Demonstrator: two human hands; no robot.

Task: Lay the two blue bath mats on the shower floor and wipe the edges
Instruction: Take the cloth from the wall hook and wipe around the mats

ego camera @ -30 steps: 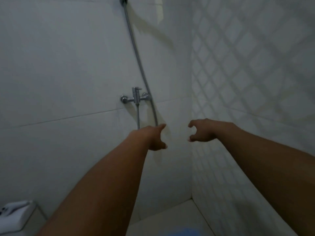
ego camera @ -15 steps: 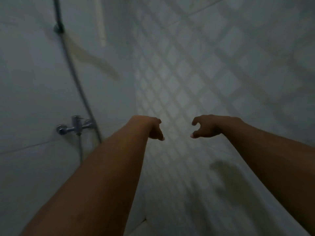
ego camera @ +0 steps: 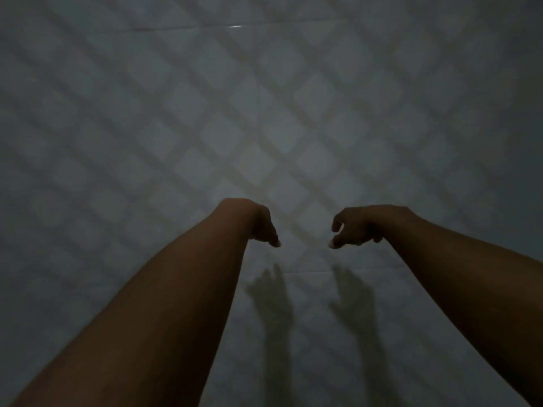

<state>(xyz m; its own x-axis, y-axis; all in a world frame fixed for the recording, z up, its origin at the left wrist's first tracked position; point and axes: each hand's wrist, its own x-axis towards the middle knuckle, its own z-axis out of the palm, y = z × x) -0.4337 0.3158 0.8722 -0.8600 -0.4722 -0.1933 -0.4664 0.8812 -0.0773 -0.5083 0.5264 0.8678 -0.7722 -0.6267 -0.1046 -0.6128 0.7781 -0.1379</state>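
Both my arms stretch forward toward a dim tiled wall. My left hand [ego camera: 263, 226] hangs from a bent wrist with fingers curled downward and holds nothing. My right hand [ego camera: 355, 229] is a little to its right, fingers loosely curled and apart, also holding nothing. Neither hand touches the wall. No blue bath mat and no shower floor is in view. No cloth is in view.
The wall [ego camera: 264, 127] fills the whole view, pale tiles with a diagonal lattice pattern. The shadows of my two hands [ego camera: 273, 301] fall on it below the hands. The light is low.
The view has swung right, from the corner with the shower tap and hose to the patterned wall alone. The floor strip is out of sight. My hands keep the same raised pose.
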